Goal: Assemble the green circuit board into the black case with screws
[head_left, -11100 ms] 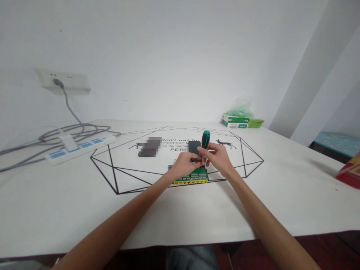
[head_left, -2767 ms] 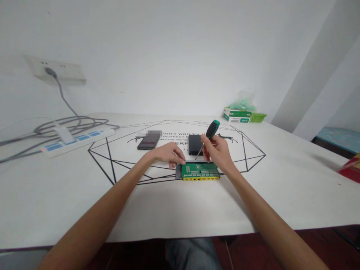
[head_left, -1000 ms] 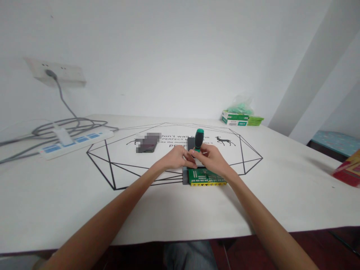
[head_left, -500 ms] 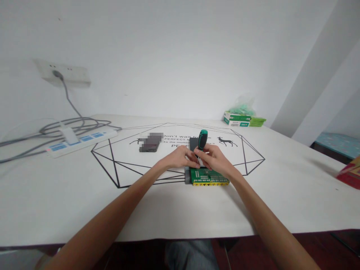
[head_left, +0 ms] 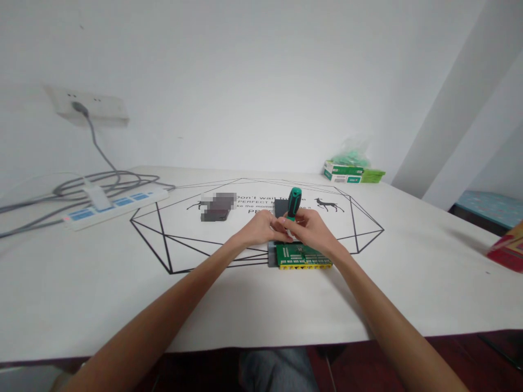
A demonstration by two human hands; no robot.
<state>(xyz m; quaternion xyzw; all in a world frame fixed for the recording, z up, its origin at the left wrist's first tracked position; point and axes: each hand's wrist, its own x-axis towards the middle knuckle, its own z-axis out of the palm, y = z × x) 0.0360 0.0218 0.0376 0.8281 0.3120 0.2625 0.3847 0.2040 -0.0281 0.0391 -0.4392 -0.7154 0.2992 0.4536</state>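
Note:
A screwdriver [head_left: 295,200] with a green and black handle stands nearly upright in my right hand [head_left: 312,231], whose fingers close round its lower part. My left hand [head_left: 261,227] is closed at the thumb and fingertips beside the screwdriver's lower end; what they pinch is hidden. Under both hands lies a green circuit board [head_left: 294,255] with a yellow strip along its near edge. It rests on a grey metal plate [head_left: 272,256] that shows at the left. A dark flat piece [head_left: 280,206] shows behind the hands, partly covered by them.
To the left lies a dark phone-like object [head_left: 220,209], partly pixelated. A white power strip [head_left: 118,209] with coiled grey cables [head_left: 110,179] is farther left. Green and white boxes [head_left: 343,170] with a plastic bag stand at the back right. A red box [head_left: 506,250] sits at the right edge.
Both hands stay at nearly the same spot over the board. The fingers have shifted slightly around the screwdriver's lower end, and the view has moved a little.

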